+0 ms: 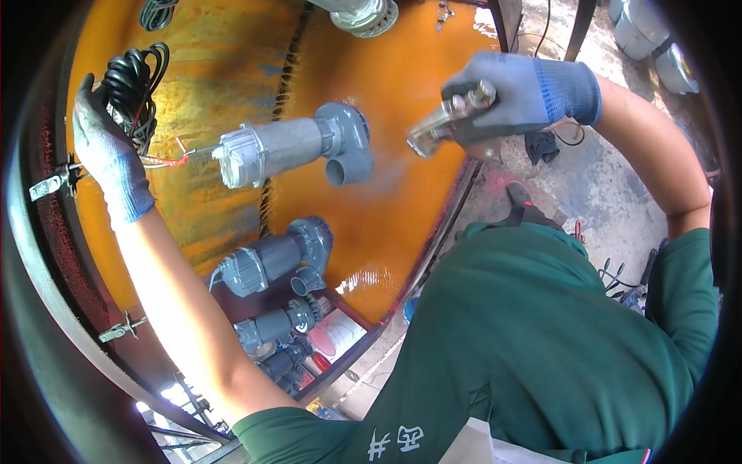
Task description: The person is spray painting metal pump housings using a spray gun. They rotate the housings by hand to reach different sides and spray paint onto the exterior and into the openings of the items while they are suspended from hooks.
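My left hand (107, 147), in a grey-blue work glove, is closed at a coil of black cable (133, 87); part of its grip is hidden. Beside that hand, wires and a thin rod lead to a grey motor pump (278, 151) with a round housing and a short outlet pipe. The pump lies sideways in the picture, its surface pale grey. In my gloved right hand (506, 93) is a metal spray gun (433, 131), its front end pointed toward the pump's round housing. A faint haze hangs between them.
Behind the pumps stands an orange-yellow stained panel (402, 69). A darker grey pump (270, 259) and further pumps (267, 329) sit nearer me. Metal clamps (50, 185) line a curved rail at left. Buckets (641, 31) stand at far right. Another pump (363, 15) shows at the top.
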Motion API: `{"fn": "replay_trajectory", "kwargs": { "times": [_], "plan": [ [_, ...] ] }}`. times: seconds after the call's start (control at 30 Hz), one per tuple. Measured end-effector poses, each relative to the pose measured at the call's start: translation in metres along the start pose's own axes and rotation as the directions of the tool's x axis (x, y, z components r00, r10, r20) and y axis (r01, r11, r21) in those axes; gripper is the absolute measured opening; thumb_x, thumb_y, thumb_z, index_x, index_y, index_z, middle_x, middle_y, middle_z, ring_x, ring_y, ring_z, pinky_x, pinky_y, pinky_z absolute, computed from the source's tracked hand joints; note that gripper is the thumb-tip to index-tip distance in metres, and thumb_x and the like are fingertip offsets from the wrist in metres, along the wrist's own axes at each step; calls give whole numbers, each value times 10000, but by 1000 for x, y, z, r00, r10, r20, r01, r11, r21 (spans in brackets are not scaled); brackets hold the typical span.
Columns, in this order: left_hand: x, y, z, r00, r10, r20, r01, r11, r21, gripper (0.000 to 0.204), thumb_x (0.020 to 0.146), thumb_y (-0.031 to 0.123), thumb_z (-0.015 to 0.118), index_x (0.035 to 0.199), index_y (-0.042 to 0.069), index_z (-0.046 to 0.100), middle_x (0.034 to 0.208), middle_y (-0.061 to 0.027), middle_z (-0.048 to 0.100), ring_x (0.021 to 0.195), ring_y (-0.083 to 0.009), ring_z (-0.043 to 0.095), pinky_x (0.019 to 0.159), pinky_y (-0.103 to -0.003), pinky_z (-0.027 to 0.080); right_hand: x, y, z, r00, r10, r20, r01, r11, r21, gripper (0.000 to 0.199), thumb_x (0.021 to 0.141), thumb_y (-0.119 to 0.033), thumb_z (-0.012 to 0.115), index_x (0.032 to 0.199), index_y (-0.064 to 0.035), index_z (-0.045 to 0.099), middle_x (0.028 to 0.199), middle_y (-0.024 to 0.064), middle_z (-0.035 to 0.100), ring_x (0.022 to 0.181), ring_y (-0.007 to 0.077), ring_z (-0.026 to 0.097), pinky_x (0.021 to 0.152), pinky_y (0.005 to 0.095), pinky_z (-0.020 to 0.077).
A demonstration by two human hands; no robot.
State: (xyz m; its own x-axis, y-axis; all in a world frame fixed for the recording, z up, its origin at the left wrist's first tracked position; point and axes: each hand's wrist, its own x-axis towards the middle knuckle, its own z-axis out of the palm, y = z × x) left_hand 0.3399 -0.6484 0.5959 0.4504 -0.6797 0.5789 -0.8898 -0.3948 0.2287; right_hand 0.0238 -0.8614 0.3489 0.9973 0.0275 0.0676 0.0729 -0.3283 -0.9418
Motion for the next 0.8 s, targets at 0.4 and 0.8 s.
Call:
{"fn": "replay_trajectory", "kwargs": {
  "times": [0.4, 0.8],
  "plan": [
    [-64, 15, -25, 962, 13, -273, -22, 999, -29, 485, 1124, 304, 396, 1368, -51, 618, 1293, -203, 648, 1214, -258, 620, 1102, -394, 438, 61, -25, 12, 984, 74, 163, -57, 993, -107, 274, 922, -300, 695, 1001, -38, 701, 693, 65, 721, 666, 194, 717, 672, 360, 562],
    [-93, 27, -27, 932, 33, -361, -80, 990, -116, 387, 1094, 200, 467, 1286, -81, 651, 1284, -169, 657, 1207, -232, 621, 1088, -387, 474, 88, -52, 24, 931, 100, 351, -19, 974, -226, 280, 923, -307, 672, 1068, -70, 709, 735, 58, 746, 721, 201, 746, 750, 376, 578]
  ]
}}
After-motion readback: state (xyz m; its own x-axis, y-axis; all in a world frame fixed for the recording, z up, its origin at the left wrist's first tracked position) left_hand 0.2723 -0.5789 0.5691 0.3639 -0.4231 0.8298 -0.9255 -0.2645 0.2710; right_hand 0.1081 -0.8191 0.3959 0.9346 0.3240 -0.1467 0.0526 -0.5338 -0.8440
